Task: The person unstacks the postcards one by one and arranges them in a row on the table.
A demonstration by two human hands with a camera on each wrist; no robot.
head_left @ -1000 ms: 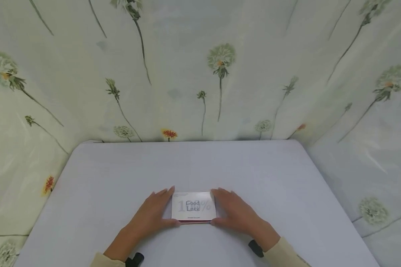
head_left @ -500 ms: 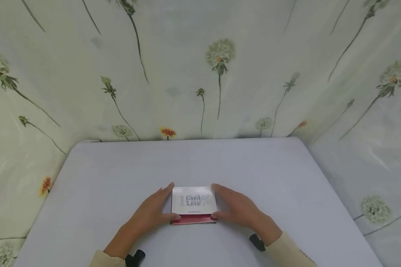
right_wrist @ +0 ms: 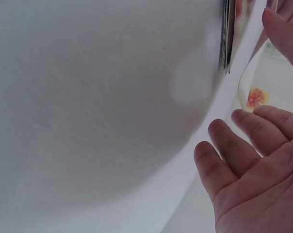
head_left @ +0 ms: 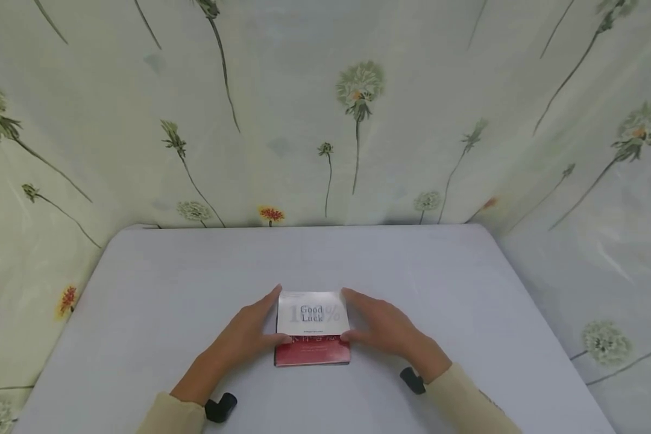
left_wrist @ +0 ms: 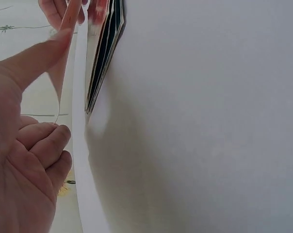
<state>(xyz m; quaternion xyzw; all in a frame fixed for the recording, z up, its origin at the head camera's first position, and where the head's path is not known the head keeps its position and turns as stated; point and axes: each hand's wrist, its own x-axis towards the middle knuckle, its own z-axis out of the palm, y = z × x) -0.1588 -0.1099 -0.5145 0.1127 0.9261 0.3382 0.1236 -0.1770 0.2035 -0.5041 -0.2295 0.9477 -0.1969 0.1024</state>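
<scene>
A white card printed "Good Luck" is held by both hands in the head view. My left hand pinches its left edge, thumb on the near corner and fingers at the far one. My right hand grips the right edge the same way. Below it a red card with white lettering tops a stack on the table. In the left wrist view the stack shows several thin layers, slightly fanned. The white card is raised above the stack and bows a little, as the right wrist view also shows.
The table has a white cover. A flowered curtain hangs along its back and sides. Black wrist straps sit on both wrists, below beige sleeves.
Both hands have lifted the white card up and away from the stack. More of the red card beneath now shows, including its lettering.
</scene>
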